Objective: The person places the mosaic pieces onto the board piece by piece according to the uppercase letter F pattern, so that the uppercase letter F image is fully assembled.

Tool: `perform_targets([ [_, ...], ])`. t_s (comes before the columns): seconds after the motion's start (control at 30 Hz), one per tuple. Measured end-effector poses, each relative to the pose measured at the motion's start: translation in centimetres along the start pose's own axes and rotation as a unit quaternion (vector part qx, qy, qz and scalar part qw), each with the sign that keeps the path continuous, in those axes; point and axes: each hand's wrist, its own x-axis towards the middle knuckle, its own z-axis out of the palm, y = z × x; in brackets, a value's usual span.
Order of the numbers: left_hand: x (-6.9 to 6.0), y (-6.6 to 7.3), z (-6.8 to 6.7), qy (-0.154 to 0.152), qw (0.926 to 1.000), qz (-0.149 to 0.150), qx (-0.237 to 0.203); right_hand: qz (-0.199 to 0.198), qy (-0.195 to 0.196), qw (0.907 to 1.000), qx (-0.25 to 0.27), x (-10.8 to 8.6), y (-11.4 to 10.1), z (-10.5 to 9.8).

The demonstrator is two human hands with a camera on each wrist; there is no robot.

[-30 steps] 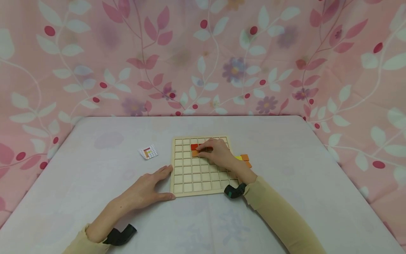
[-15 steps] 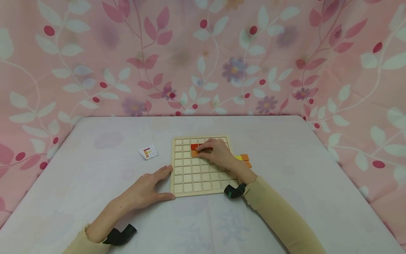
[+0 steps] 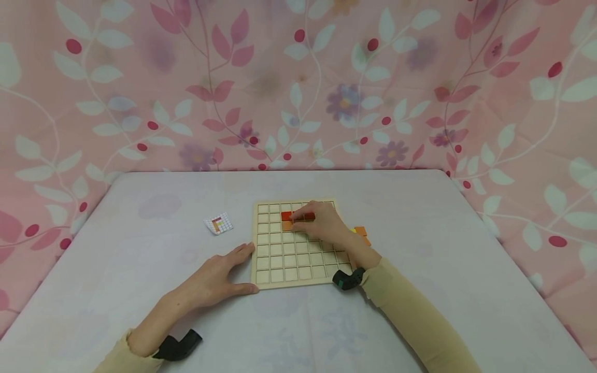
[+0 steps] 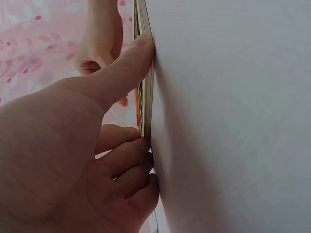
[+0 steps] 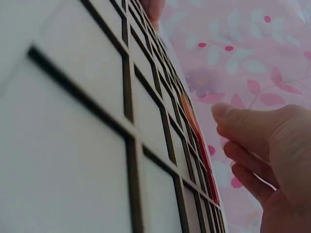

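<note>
A pale wooden grid board (image 3: 276,262) lies on the table. My left hand (image 3: 210,280) spreads at its near-left corner, thumb touching the front edge and fingertips the left edge; the left wrist view shows the thumb (image 4: 124,68) against the board's side. Over the upper part of the grid is my right hand (image 3: 322,223), fingers loosely bent. In the right wrist view its thumb (image 5: 243,121) stands off the surface, with nothing seen between thumb and fingers. Below the fingertips, an orange tile (image 3: 286,226) sits in a cell under a row of red tiles (image 3: 286,216), partly hidden by the hand.
Several loose orange tiles (image 3: 360,231) lie right of the board, with a bit of yellow showing beside my right wrist. A small paper card (image 3: 218,224) printed with a coloured grid pattern lies left of the board. A floral pink cloth (image 3: 298,103) hangs behind the table.
My right hand has shifted slightly to the right, and its fingertips have come away from the orange tile, which stays in its cell. My left hand keeps its place.
</note>
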Motion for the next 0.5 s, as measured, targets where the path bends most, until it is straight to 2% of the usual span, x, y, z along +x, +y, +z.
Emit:
perform_targets([
  [0.17, 0.1, 0.0, 0.1, 0.004, 1.0, 0.004, 0.001, 0.032, 0.008, 0.9982, 0.05, -0.4, 0.2, -2.1],
  [0.27, 0.0, 0.1, 0.1, 0.004, 1.0, 0.002, 0.001, 0.054, 0.011, 0.9967, 0.06, -0.9, 0.6, -3.3],
  [0.5, -0.1, 0.1, 0.0, 0.004, 1.0, -0.002, 0.001, 0.069, 0.016, 0.9974, 0.011, -2.0, 1.8, -5.8],
])
